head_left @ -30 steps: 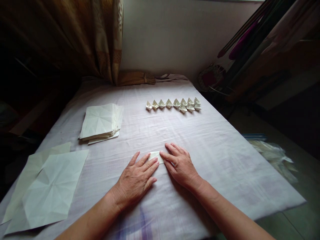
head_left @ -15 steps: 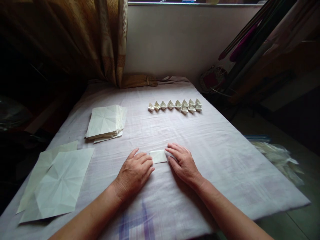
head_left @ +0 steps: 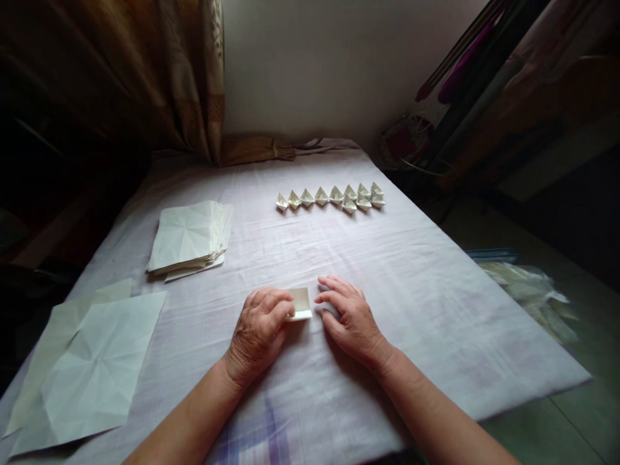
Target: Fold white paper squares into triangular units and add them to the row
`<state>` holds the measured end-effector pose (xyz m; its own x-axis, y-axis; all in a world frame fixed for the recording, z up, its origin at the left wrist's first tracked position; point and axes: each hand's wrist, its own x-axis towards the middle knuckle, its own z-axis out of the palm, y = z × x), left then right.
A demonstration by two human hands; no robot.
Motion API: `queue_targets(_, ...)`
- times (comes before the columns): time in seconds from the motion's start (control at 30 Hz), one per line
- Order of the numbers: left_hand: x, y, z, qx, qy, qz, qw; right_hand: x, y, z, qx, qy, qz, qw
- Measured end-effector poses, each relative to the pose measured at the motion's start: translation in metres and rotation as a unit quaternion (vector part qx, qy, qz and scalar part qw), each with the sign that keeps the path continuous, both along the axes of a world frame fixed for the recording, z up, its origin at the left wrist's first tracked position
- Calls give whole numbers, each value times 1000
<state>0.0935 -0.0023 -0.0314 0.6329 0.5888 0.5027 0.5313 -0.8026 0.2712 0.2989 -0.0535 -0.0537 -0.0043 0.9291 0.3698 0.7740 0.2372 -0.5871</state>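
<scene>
A small folded piece of paper is in the fingers of my left hand, its upper flap raised from the lower edge. The left fingers cover the paper's left end. Just to the right of it, my right hand hovers with curved fingers spread apart, not touching the paper. Farther back on the cloth, folded paper boat-like shapes stand in a row, with several more in a shorter row in front at the right end.
A stack of creased paper squares lies at the left. Nearer me are larger creased sheets, overlapping. The cloth-covered table ends at the right, above a plastic bag. A curtain hangs at the back left.
My left hand has gripped the folded paper, and its flap has lifted from flat. My right hand has come away from the paper's right end. The view has shifted slightly.
</scene>
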Motion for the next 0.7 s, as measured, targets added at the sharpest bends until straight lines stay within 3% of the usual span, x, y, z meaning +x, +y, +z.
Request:
queue_targets(0.23, -5, -1, -2, -6, 15, -21, 1000, 0, -2, 5, -2, 12, 17, 1000)
queue_targets(0.7, -8, -2, -9, -68, 20, -31, 997, -4, -4, 14, -33, -73, 70, 994)
